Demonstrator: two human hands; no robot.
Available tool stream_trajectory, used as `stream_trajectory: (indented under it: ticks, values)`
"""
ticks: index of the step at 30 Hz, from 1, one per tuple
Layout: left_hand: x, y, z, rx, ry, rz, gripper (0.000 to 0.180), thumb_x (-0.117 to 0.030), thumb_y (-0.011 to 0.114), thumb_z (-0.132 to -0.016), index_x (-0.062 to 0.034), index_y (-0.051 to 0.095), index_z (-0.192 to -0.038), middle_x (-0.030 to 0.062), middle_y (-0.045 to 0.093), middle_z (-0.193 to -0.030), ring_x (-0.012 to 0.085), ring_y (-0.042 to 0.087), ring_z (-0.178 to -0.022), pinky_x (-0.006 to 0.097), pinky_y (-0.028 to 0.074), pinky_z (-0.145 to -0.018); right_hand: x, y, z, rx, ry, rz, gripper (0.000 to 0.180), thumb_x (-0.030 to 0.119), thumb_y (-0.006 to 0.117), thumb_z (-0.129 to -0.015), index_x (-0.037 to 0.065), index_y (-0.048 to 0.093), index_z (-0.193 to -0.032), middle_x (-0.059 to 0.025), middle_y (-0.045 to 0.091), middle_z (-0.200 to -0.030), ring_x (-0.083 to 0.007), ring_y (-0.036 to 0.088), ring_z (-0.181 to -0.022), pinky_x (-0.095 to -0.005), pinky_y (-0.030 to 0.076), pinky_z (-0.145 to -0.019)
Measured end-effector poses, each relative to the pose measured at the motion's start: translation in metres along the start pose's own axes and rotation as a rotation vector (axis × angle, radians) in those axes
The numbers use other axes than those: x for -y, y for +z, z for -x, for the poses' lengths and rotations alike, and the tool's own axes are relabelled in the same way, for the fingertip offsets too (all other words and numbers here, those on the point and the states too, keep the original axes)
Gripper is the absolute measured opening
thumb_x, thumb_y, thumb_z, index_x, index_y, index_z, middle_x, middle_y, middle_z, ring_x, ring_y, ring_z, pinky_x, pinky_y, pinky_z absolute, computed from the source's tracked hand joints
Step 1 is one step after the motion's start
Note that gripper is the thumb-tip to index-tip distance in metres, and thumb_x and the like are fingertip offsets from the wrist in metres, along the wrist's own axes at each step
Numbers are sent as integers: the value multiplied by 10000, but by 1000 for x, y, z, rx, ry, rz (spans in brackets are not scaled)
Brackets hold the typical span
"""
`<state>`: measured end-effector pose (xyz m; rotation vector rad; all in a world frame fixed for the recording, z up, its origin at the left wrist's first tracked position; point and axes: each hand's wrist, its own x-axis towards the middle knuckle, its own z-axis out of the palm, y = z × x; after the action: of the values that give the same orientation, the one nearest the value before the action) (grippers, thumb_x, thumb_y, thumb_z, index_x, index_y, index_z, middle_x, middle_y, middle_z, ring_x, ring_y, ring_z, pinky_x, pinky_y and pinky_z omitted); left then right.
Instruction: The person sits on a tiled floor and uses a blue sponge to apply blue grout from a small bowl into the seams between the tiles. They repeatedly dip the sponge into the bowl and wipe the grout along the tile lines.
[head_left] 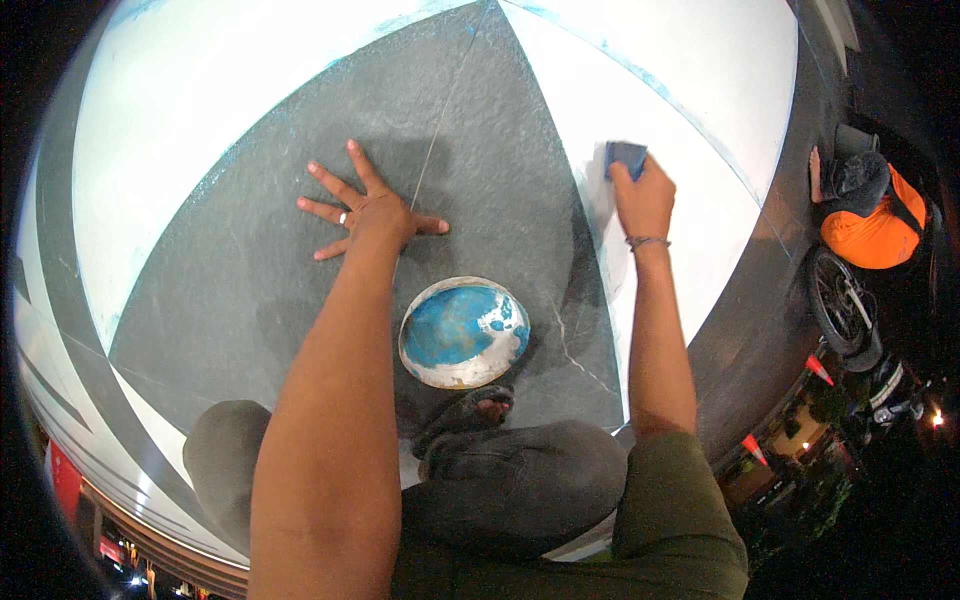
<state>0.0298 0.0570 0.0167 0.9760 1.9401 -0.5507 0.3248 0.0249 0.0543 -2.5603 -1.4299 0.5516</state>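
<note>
Pinching blue sponge-like block (pixel 626 158) between thumb and fingers: right hand (pixel 645 200). Left hand (pixel 375 220): fingers splayed on grey floor (pixel 250 220), likely bracing. Paint-smeared basin (pixel 450 325): bodyward of left thumb, presumably for reach.

Counts by kind, ref = right hand (pixel 647 197) grip:
Hands: 2, left hand (pixel 372 214) off to its left. In grip: 1 blue block (pixel 622 156). Left of grip: 1 ring (pixel 343 218). Left, nearer body: 1 blue-and-white bowl (pixel 488 362). Right of grip: 1 other person (pixel 872 236) in orange, 1 spoked wheel (pixel 839 300), 2 orange cones (pixel 754 449).
</note>
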Motion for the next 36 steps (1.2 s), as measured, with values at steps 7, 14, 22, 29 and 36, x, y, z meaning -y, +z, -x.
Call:
stream_trajectory:
  ticks: [7,14,22,29,36]
  values:
    - [2,3,-4,1,-10,1,1659,-488,1019,-515,-357,-211,-1622,204,-390,-1626,546,-375,-1436,922,94,-1029,46,47,16,-125,-60,-10,287,224,671,-839,-28,687,-974,-258,707,-913,-462,687,-875,-531,542,-813]
    - [2,3,-1,-25,11,3,1655,-478,1023,-514,-345,-194,-1629,220,-385,-1625,559,-380,-1427,925,97,-1022,90,54,-13,-79,-196,-90,263,208,664,-841,-26,686,-960,-251,709,-920,-452,687,-878,-524,541,-834]
    - [5,-1,2,-9,35,16,1659,-481,1025,-505,-338,-181,-1634,226,-400,-1614,572,-367,-1428,924,96,-1025,67,45,-27,-212,-410,-1,334,135,660,-864,108,738,-1188,-115,734,-1164,-317,642,-1035,-407,523,-956]
    - [-1,2,-1,6,11,-14,1657,-489,1021,-514,-336,-194,-1631,228,-399,-1614,571,-366,-1428,925,99,-1022,43,47,28,-25,-594,125,438,57,723,-809,159,719,-1235,-58,699,-1197,-294,607,-1049,-401,510,-972]
    - [7,1,-2,-12,14,-12,1653,-501,1012,-531,-343,-224,-1618,229,-410,-1607,575,-370,-1423,925,113,-1024,44,10,-25,-42,-524,-4,362,92,665,-865,165,751,-1209,-72,725,-1239,-314,619,-1064,-429,471,-1000]
